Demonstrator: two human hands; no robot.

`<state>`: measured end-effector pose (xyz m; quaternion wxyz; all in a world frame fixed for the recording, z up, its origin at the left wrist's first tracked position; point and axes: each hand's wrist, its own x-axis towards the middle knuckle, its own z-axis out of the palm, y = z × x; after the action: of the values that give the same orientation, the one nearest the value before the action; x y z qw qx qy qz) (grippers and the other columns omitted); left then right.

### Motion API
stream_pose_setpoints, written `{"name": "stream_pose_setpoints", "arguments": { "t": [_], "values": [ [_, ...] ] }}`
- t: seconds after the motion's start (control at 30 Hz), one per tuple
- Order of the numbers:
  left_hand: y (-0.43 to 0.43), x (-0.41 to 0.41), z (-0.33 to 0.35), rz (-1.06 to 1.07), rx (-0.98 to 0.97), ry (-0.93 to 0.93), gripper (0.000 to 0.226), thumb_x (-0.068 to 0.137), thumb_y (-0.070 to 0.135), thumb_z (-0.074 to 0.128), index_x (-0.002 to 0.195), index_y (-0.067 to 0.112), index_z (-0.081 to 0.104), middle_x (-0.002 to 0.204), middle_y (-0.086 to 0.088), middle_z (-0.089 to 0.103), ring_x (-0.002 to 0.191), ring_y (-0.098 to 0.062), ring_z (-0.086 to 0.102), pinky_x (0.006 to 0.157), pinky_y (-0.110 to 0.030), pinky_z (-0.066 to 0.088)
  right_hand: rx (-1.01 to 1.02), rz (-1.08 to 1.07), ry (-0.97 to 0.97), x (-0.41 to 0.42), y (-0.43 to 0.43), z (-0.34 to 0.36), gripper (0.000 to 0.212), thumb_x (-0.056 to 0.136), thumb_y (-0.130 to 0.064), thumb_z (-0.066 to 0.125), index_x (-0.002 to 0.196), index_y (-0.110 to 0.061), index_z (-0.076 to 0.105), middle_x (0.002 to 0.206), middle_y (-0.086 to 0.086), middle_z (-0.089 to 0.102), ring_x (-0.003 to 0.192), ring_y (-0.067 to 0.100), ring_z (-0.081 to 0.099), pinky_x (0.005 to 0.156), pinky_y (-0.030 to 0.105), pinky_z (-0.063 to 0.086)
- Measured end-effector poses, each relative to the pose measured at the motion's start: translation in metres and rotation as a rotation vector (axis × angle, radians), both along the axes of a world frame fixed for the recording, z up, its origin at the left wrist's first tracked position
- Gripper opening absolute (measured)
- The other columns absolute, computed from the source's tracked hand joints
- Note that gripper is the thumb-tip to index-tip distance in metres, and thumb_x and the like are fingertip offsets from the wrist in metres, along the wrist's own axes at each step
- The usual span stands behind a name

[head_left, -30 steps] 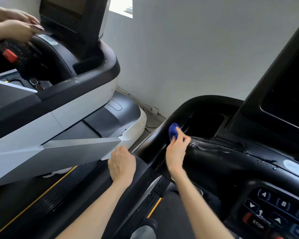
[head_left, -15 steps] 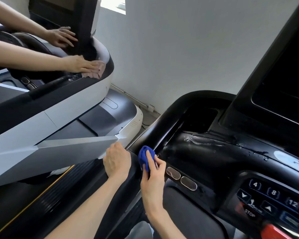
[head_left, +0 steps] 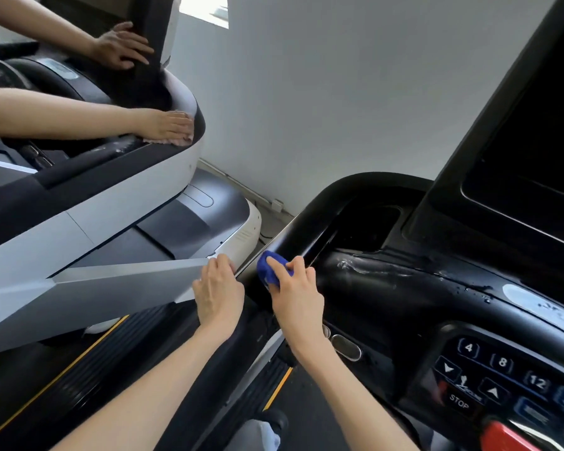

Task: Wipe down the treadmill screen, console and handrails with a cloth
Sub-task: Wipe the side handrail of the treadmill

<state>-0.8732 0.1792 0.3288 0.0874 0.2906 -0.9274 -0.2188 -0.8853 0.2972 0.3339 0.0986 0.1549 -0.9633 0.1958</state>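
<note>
Head view: right hand (head_left: 298,301) pinches blue cloth (head_left: 269,266) against handrail (head_left: 295,234); left hand (head_left: 219,294) clasps handrail.

The right hand (head_left: 297,297) is covering most of the blue cloth (head_left: 269,266), leaving only its far left part showing on the handrail (head_left: 293,236). The left hand (head_left: 220,292) is bending its fingertips out of sight over the rail's left side. The right edge is cutting off the screen (head_left: 534,151) and the keypad (head_left: 502,379), whose rightmost keys are blurring beyond reading. The bottom edge is clipping the red button (head_left: 508,436). Far left, another person's hand (head_left: 168,125) is hiding nearly all of a pink cloth (head_left: 176,142), and that person's arms are running off the left edge.
</note>
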Motion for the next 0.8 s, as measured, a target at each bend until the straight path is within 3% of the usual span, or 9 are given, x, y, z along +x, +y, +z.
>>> {"name": "stream_pose_setpoints", "arguments": {
  "t": [0.13, 0.27, 0.37, 0.43, 0.57, 0.6, 0.67, 0.73, 0.8],
  "values": [
    [0.007, -0.02, 0.01, -0.085, -0.007, 0.024, 0.03, 0.083, -0.003, 0.042, 0.108, 0.012, 0.05, 0.111, -0.006, 0.052, 0.107, -0.027, 0.047, 0.084, -0.036, 0.034, -0.062, -0.015, -0.106, -0.053, 0.032, 0.008, 0.039, 0.095, -0.023, 0.049, 0.134, -0.026, 0.045, 0.12, 0.004, 0.044, 0.102, 0.026, 0.048, 0.068, 0.037, 0.048],
    [0.025, -0.057, 0.032, -0.245, -0.018, -0.016, 0.036, 0.088, 0.012, 0.044, 0.123, 0.012, 0.048, 0.124, -0.005, 0.048, 0.119, -0.024, 0.042, 0.097, -0.037, 0.032, -0.031, -0.124, -0.002, -0.09, 0.07, 0.038, 0.034, 0.094, -0.015, 0.049, 0.128, -0.022, 0.049, 0.119, 0.004, 0.047, 0.099, 0.023, 0.05, 0.066, 0.03, 0.039],
    [0.043, -0.087, 0.045, -0.345, -0.022, -0.072, 0.043, 0.088, 0.025, 0.046, 0.128, 0.01, 0.044, 0.129, -0.008, 0.045, 0.122, -0.025, 0.04, 0.099, -0.038, 0.033, 0.153, -0.251, 0.055, -0.108, 0.109, 0.054, 0.032, 0.092, -0.011, 0.05, 0.123, -0.02, 0.052, 0.12, 0.003, 0.046, 0.104, 0.022, 0.044, 0.067, 0.031, 0.04],
    [0.054, -0.106, 0.049, -0.385, -0.042, -0.113, 0.05, 0.087, 0.036, 0.048, 0.13, 0.01, 0.043, 0.131, -0.01, 0.045, 0.123, -0.027, 0.04, 0.1, -0.039, 0.034, 0.277, -0.298, -0.017, -0.104, 0.129, 0.053, 0.029, 0.091, -0.011, 0.052, 0.119, -0.017, 0.053, 0.121, 0.006, 0.047, 0.107, 0.024, 0.045, 0.071, 0.032, 0.043],
    [0.07, -0.136, 0.047, -0.447, -0.032, -0.242, 0.072, 0.082, 0.053, 0.055, 0.135, 0.006, 0.036, 0.139, -0.014, 0.039, 0.13, -0.031, 0.036, 0.105, -0.045, 0.032, 0.482, -0.235, -0.058, -0.094, 0.144, 0.032, 0.047, 0.051, -0.006, 0.086, 0.094, -0.009, 0.067, 0.098, 0.011, 0.062, 0.08, 0.026, 0.059, 0.063, 0.033, 0.049],
    [0.071, -0.143, 0.047, -0.448, -0.013, -0.314, 0.082, 0.08, 0.056, 0.057, 0.139, 0.005, 0.03, 0.143, -0.016, 0.034, 0.134, -0.033, 0.032, 0.108, -0.047, 0.03, 0.442, -0.234, -0.075, -0.101, 0.145, 0.033, 0.044, 0.058, -0.009, 0.084, 0.099, -0.009, 0.067, 0.101, 0.011, 0.06, 0.083, 0.026, 0.058, 0.065, 0.032, 0.049],
    [0.071, -0.155, 0.044, -0.437, -0.022, -0.448, 0.097, 0.075, 0.059, 0.063, 0.142, 0.002, 0.023, 0.145, -0.016, 0.034, 0.135, -0.032, 0.033, 0.107, -0.054, 0.028, 0.302, -0.231, -0.102, -0.126, 0.149, 0.042, 0.031, 0.089, -0.018, 0.059, 0.12, -0.014, 0.056, 0.117, 0.007, 0.051, 0.102, 0.023, 0.05, 0.075, 0.031, 0.046],
    [0.067, -0.162, 0.042, -0.445, -0.076, -0.488, 0.093, 0.069, 0.059, 0.069, 0.135, 0.003, 0.035, 0.134, -0.009, 0.049, 0.126, -0.029, 0.045, 0.103, -0.056, 0.032, 0.151, -0.222, -0.073, -0.158, 0.149, 0.05, 0.032, 0.097, -0.023, 0.047, 0.128, -0.017, 0.05, 0.121, 0.004, 0.046, 0.108, 0.021, 0.045, 0.075, 0.031, 0.047],
    [0.063, -0.165, 0.043, -0.46, -0.114, -0.463, 0.08, 0.066, 0.057, 0.073, 0.123, 0.008, 0.048, 0.12, -0.004, 0.059, 0.116, -0.027, 0.053, 0.101, -0.054, 0.034, -0.011, -0.216, -0.043, -0.19, 0.14, 0.06, 0.035, 0.096, -0.023, 0.048, 0.13, -0.018, 0.05, 0.119, 0.005, 0.047, 0.107, 0.02, 0.047, 0.08, 0.034, 0.049]
  ]
}}
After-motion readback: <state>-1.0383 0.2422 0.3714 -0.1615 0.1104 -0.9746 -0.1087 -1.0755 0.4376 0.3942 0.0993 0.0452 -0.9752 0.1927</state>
